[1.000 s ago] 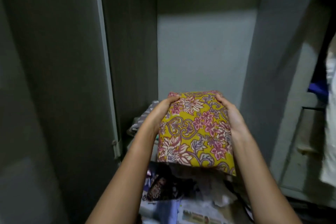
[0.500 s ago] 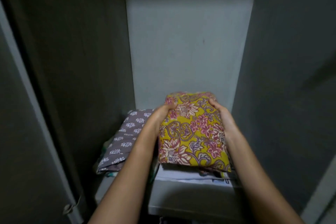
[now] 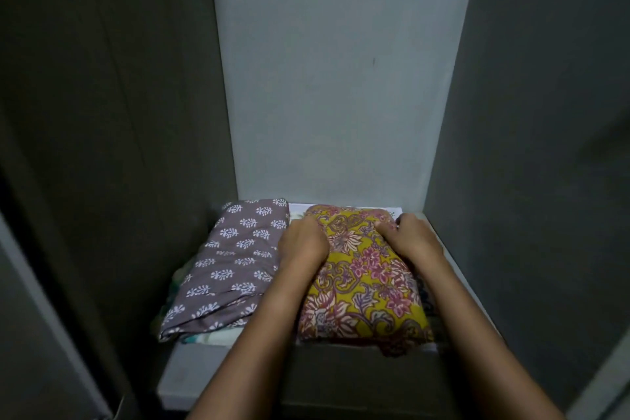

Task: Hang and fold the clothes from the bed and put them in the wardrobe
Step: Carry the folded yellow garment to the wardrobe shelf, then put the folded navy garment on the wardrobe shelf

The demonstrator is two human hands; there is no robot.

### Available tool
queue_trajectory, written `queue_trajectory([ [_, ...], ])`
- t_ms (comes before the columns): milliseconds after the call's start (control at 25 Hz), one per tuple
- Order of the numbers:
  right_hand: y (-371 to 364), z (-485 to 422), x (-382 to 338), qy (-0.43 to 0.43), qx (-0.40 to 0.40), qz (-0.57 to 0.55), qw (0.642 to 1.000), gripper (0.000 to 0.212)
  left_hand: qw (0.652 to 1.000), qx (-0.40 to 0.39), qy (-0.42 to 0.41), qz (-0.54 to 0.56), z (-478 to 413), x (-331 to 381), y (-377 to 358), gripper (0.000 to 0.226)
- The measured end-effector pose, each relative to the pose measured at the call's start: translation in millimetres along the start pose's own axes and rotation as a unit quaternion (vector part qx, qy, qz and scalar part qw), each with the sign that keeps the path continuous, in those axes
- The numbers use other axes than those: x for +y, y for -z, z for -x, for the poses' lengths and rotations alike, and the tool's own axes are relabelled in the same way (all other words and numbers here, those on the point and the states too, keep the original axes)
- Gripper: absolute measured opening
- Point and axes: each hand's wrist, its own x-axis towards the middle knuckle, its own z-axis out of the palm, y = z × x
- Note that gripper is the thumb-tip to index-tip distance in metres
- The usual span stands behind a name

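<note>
The wardrobe (image 3: pixel 341 78) stands open in dim light: a pale grey back panel catches most of the glow, while the two side walls to left and right fall off into dark grey shadow. A pale door edge (image 3: pixel 44 300) runs down the left side. Low in the compartment is a single grey shelf (image 3: pixel 218 375), its bare front lip showing below the clothes. The folded yellow floral cloth (image 3: pixel 368 286), printed with pink, white and purple flowers and scrolls, lies flat on the right half of this shelf, on top of other folded things whose edges peep out under its front, reaching almost to the right wall. The left hand (image 3: pixel 301 242) grips its left edge, fingers curled down into the gap beside it. The right hand (image 3: pixel 414 237) holds the far right corner, fingers bent over the fabric with the thumb on top. Both bare forearms reach in from below. Just beside it, on the left half, lies a folded grey-purple cloth (image 3: pixel 231 266) with a white leaf print, touching the left hand and sitting on a stack of lighter fabrics (image 3: pixel 211 337). Behind the two piles a strip of white sheet (image 3: pixel 358 207) shows along the back; faint marks on it near the right hand are too small to read.
</note>
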Motion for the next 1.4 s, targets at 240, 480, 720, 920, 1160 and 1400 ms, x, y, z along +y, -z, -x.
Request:
queue_trajectory([
  [240, 10, -4, -32, 0.174, 0.037, -0.019, 0.984, 0.03, 0.993, 0.013, -0.107, -0.049, 16, 28, -7, 0.043],
  [480, -49, -18, -7, 0.233, -0.073, 0.136, 0.96, 0.046, 0.988, -0.109, -0.084, -0.073, 5, 9, -55, 0.055],
  [720, -48, -10, 0, 0.246, 0.011, 0.002, 0.969, 0.038, 0.99, -0.039, -0.126, -0.049, 9, 6, -57, 0.053],
  [920, -33, 3, 9, 0.272, -0.035, -0.019, 0.962, 0.037, 0.987, 0.066, -0.14, -0.033, 34, 12, -45, 0.033],
  [1160, -18, 83, 34, 0.243, -0.06, -0.079, 0.965, 0.041, 0.983, 0.101, -0.154, 0.016, 95, 10, -55, 0.051],
  [1400, 9, 194, 100, 0.179, -0.03, -0.203, 0.962, 0.032, 0.961, 0.067, -0.158, 0.217, 204, 25, -68, 0.035],
])
